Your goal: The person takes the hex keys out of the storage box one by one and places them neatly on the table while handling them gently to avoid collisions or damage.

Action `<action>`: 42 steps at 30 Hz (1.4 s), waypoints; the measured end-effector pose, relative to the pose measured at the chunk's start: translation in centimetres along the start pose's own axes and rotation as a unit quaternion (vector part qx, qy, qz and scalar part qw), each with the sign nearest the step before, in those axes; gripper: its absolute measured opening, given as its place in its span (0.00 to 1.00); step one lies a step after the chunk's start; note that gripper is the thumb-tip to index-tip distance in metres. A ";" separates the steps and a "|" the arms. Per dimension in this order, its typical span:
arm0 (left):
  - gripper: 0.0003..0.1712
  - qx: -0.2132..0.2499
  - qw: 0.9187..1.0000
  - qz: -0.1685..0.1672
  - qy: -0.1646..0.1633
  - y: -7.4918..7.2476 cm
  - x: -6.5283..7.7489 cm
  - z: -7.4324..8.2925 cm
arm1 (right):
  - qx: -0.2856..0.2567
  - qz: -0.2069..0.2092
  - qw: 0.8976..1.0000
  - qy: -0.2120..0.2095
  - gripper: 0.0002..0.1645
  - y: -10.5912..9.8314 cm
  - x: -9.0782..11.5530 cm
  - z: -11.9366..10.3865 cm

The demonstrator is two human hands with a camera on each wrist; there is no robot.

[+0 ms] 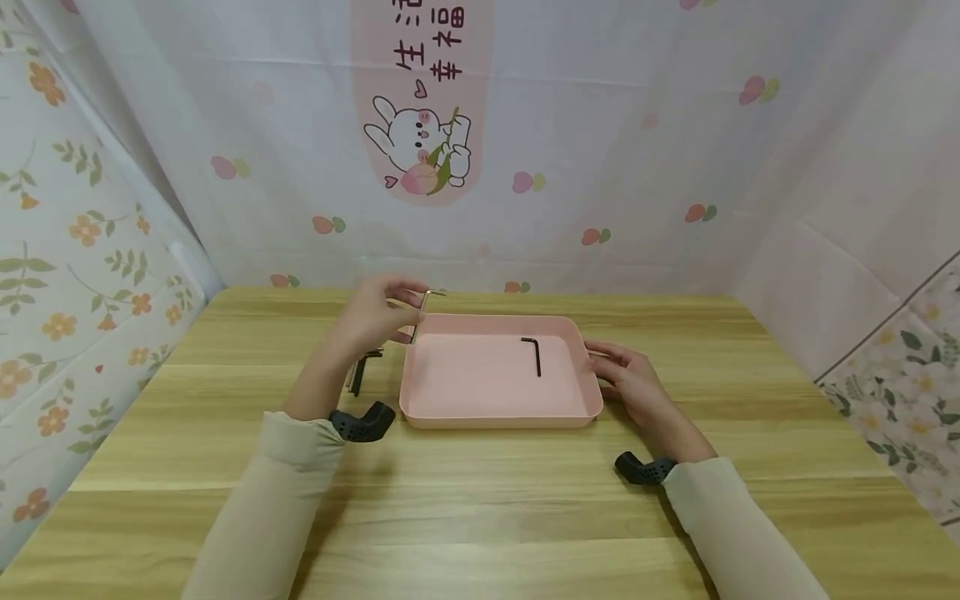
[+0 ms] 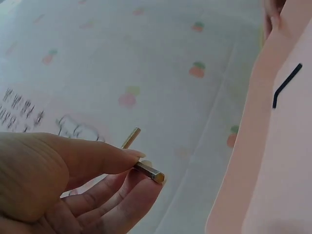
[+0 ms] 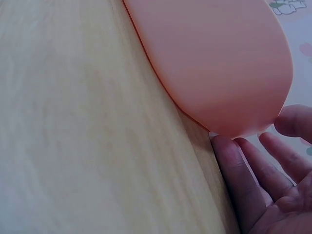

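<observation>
My left hand (image 1: 375, 318) is raised above the back left corner of the pink tray (image 1: 465, 383). Between thumb and fingers it pinches a gold-coloured L-shaped hex key (image 1: 423, 303), whose hexagonal end shows in the left wrist view. A black hex key (image 1: 537, 358) lies inside the tray, towards the right. At the tray's right side is my right hand (image 1: 633, 385). Its fingertips touch the outer wall in the right wrist view, with the fingers spread and fairly straight.
Several more hex keys (image 1: 359, 377), some black and some gold, lie on the wooden table (image 1: 480, 508) left of the tray, partly hidden by the left hand and wrist. A patterned white curtain (image 1: 600, 150) hangs behind the table's far edge.
</observation>
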State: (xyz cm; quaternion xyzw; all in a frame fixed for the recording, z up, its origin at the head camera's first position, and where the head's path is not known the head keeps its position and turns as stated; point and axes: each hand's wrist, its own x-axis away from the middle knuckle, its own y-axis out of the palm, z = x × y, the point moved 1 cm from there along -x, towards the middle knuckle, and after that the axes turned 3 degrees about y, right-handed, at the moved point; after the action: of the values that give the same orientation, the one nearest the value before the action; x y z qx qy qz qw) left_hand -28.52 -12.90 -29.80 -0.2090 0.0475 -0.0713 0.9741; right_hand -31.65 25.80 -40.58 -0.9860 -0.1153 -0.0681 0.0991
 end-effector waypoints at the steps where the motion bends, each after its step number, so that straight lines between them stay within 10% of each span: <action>1: 0.25 0.000 1.000 0.005 -0.002 -0.5 0.2 -0.3 | -0.003 -0.001 1.000 -0.001 0.35 0.0 0.0 0.0; 11: 0.26 -0.036 0.996 0.059 -0.052 -4.7 0.5 -4.9 | -0.007 0.002 1.000 -0.008 0.36 -0.7 0.3 -0.1; 22: 0.29 -0.019 0.993 0.031 -0.110 -5.7 0.5 -9.2 | 0.000 0.005 1.000 0.004 0.36 -0.4 0.5 -0.1; 42: 0.28 -0.028 0.989 0.006 -0.143 -5.9 0.7 -10.8 | -0.009 -0.004 1.000 0.002 0.37 -0.1 0.1 -0.1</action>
State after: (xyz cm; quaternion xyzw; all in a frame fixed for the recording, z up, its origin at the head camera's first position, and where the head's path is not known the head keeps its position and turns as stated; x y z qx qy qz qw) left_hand -29.82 -22.67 -37.24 -0.2440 -0.0895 -0.0339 0.9650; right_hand -31.58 25.90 -40.49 -0.9863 -0.1185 -0.0712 0.0897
